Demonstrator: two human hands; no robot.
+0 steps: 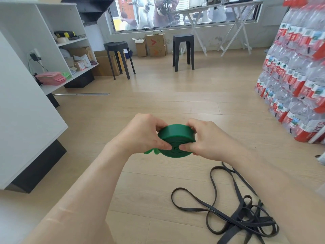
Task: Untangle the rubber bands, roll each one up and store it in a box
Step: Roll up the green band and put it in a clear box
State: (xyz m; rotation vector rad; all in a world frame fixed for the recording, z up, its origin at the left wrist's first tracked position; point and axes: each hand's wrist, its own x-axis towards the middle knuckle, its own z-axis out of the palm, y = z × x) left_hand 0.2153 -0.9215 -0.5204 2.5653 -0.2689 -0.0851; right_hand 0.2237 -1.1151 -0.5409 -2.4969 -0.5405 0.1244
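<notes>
Both hands (140, 134) (209, 138), green band roll (175, 138) pinched between

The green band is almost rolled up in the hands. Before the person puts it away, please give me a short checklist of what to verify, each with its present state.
1. Coil of the green rubber band is tight and flat: ok, the layers sit close, held in the air above the wooden floor.
2. Both hands grip it: ok, left hand and right hand pinch it from opposite sides, thumbs on the spiral face.
3. Loose end is wound in: not ok, a green tail sticks out under the left hand.
4. Storage box is within reach: cannot tell, only cardboard boxes by the far wall show.
5. Other bands are untangled: not ok, the black rubber bands lie knotted on the floor.
</notes>
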